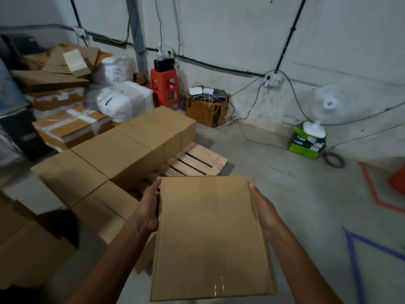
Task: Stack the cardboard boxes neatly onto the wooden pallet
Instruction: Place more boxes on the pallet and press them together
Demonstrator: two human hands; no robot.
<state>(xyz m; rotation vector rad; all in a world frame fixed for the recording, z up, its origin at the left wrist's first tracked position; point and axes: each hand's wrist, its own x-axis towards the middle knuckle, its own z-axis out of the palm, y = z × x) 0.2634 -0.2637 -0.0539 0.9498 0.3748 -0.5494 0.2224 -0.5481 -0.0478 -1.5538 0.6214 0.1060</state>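
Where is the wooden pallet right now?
Head view, centre: the wooden pallet lies on the concrete floor just beyond the carried cardboard box, bare slats showing right of the stacked cardboard boxes.

A: What colour is the cardboard box?
B: Plain tan-brown, unprinted. The wooden pallet is pale yellowish.
A: And around them?
B: A red plastic stool, a white fan on green-and-black cartons, white sacks. On the grey floor, a blue tape line and a red-orange tape line.
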